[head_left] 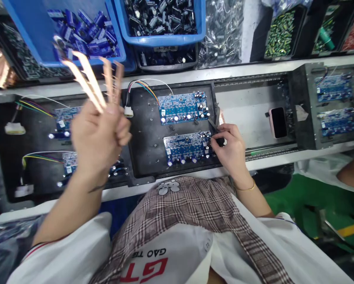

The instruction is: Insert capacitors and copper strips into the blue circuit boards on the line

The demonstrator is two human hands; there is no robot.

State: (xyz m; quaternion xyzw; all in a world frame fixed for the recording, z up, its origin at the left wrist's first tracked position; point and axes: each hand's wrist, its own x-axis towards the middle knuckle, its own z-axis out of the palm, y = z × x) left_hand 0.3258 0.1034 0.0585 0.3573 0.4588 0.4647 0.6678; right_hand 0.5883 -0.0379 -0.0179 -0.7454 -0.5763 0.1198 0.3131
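My left hand is raised over the left tray, closed around several copper-coloured strips with small teeth along their edges; they fan upward and look slightly blurred. My right hand reaches to the right end of the lower blue circuit board, its thumb and fingertips pinched together. Whatever those fingertips hold is too small to make out. A thin grey piece lies just above them. The upper blue circuit board, with coloured wires running to a white connector, sits in the same black tray.
Blue bins of blue capacitors and black capacitors stand behind the trays. Green components fill a bin farther right. A pink-edged phone lies on the conveyor. Another person's arm shows at right.
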